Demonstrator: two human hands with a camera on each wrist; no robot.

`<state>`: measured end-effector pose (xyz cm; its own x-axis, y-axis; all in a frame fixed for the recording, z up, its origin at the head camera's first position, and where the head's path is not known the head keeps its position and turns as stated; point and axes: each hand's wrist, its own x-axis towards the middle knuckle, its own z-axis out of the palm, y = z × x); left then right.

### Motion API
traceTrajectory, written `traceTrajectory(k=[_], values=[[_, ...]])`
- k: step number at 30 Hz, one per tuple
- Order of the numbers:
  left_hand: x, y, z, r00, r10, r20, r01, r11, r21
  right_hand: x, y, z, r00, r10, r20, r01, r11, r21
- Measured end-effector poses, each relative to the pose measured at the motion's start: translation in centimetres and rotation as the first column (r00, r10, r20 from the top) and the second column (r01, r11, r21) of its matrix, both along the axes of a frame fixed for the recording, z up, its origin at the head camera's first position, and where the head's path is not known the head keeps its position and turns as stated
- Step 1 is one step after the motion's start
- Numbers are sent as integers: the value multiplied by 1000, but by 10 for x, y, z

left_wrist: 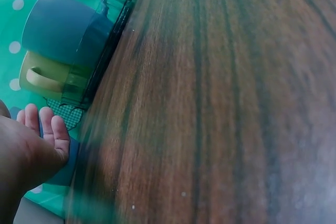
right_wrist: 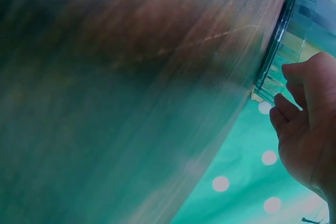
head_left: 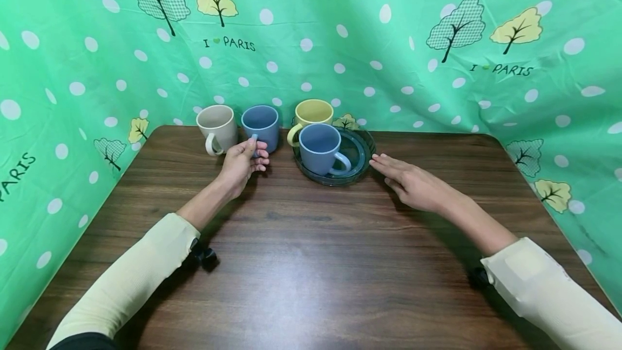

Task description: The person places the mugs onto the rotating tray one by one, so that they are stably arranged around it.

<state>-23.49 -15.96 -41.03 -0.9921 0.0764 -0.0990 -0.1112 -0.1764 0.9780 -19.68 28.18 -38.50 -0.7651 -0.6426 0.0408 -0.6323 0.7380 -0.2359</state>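
My left hand (head_left: 241, 165) pinches the handle of a blue mug (head_left: 262, 123) standing on the table; in the left wrist view the palm (left_wrist: 31, 150) hides most of that mug. To its left is a white mug (head_left: 220, 129). A round, clear dark-green glass dish (head_left: 335, 180) carries a second blue mug (head_left: 318, 153), upright with its handle to the right, and a yellow mug (head_left: 315, 109) behind it. My right hand (head_left: 413, 182) lies with extended fingers at the dish's right rim, the fingertips touching or nearly touching it.
The dark wooden table (head_left: 301, 263) ends at the back against a green, white-dotted cloth (head_left: 359, 31) printed with trees, which also hangs along both sides. The mugs and dish stand close together near the back edge.
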Motion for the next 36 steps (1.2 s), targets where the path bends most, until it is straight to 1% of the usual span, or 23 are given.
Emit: traceTrajectory(k=[6, 13, 22, 31, 36], values=[[1, -1, -1, 1000, -17, -7, 17, 1000, -10, 2, -1, 0, 1000, 12, -9, -12, 1000, -5], [1, -2, -3, 1000, -17, -7, 17, 1000, -3, 5, -2, -1, 999, 29, -18, -29, 999, -21], [3, -2, -2, 1000, 2, 6, -3, 999, 38, 7, -6, -2, 995, 76, -62, -79, 996, -38], [3, -1, 0, 999, 8, 38, -11, 997, 80, 9, -8, -2, 994, 84, -65, -86, 996, -38], [3, 0, 0, 999, 13, 39, -17, 996, 89, 9, -8, -2, 994, 84, -65, -87, 995, -40]])
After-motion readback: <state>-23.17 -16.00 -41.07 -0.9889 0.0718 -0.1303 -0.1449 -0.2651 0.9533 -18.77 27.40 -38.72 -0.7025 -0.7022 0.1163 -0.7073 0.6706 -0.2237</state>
